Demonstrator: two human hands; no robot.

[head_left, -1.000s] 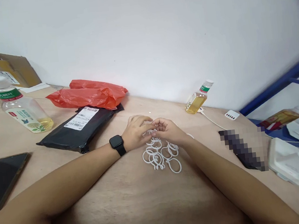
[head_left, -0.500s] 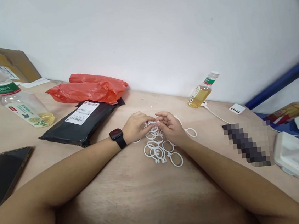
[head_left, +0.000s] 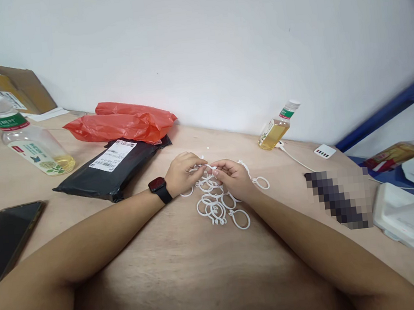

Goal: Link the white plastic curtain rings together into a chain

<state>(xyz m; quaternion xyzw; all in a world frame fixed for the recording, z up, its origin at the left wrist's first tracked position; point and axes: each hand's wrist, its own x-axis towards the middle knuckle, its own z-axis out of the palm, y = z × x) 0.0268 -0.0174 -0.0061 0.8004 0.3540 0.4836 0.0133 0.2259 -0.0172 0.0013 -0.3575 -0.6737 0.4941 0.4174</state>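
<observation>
Between my two hands is a small white plastic ring point(head_left: 209, 166) with a little clip-like end, pinched from both sides. My left hand point(head_left: 185, 173), wearing a black watch point(head_left: 160, 189) on its wrist, grips the ring's left side with thumb and fingers. The fingers of my right hand point(head_left: 234, 177) close on its other end. Under and in front of the hands lies a loose heap of similar white rings point(head_left: 214, 206), several of them overlapping. One single ring point(head_left: 261, 183) lies right of my right hand, and my hands partly cover the heap.
Left on the wooden table point(head_left: 149, 279) are a phone point(head_left: 12, 239), a drink bottle point(head_left: 36, 148), a black parcel point(head_left: 106, 178) and a red plastic bag point(head_left: 122, 122). To the right stand another bottle point(head_left: 274, 130), a white USB charger point(head_left: 325, 151) with cable, and a white box-like device point(head_left: 398, 214).
My fingers have shifted slightly, and the white ring held between them shows more clearly. The whole view has moved a little; the other things stay in place.
</observation>
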